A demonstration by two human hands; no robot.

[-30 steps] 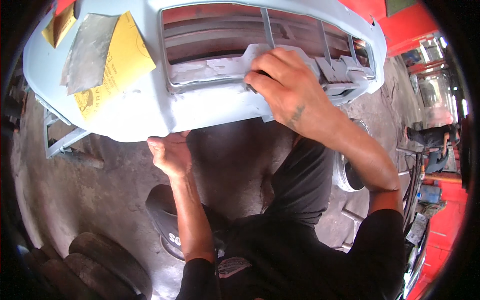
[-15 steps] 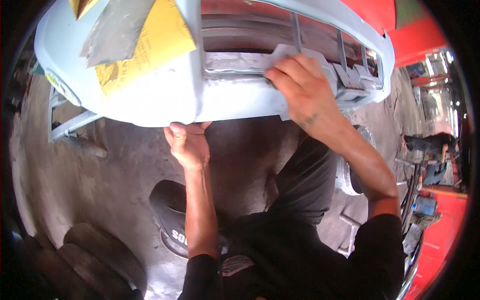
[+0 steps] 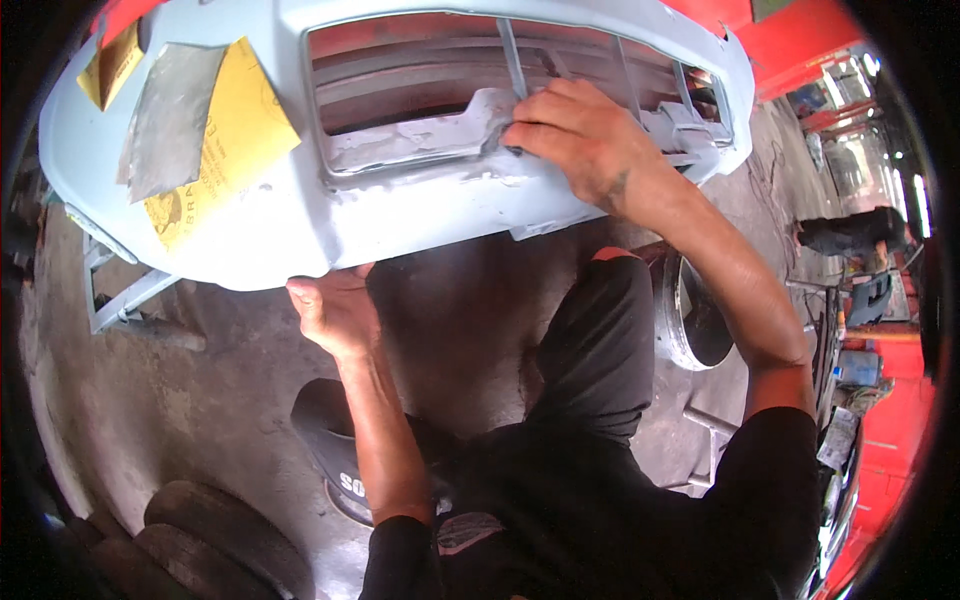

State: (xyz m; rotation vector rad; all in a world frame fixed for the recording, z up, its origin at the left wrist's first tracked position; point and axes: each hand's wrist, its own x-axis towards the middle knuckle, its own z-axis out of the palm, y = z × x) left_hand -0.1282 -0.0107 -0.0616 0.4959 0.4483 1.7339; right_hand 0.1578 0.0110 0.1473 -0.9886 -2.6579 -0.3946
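A pale grey-blue bumper [image 3: 400, 215] spans the upper view, with an uneven grey patch along the lower edge of its grille opening. My right hand [image 3: 585, 145] is on that edge beside a vertical bar, fingers curled over a small dark pad, mostly hidden. Below the bumper, my left hand [image 3: 335, 310] grips its lower edge, thumb outward and fingertips partly hidden. Yellow paper sheets [image 3: 250, 125] and a worn grey sheet [image 3: 170, 110] lie on the bumper's left part.
A metal stand [image 3: 130, 295] supports the left side. A silver-rimmed round object [image 3: 690, 310] is beside my knee. Dark tyre-like items [image 3: 210, 530] lie lower left. At right are red panels [image 3: 890, 420], assorted clutter and another person [image 3: 850, 235] in dark clothing.
The view has swayed. Against the bumper, my right hand moved left, then back right toward the bar over the last half second. My left hand stays on the lower edge.
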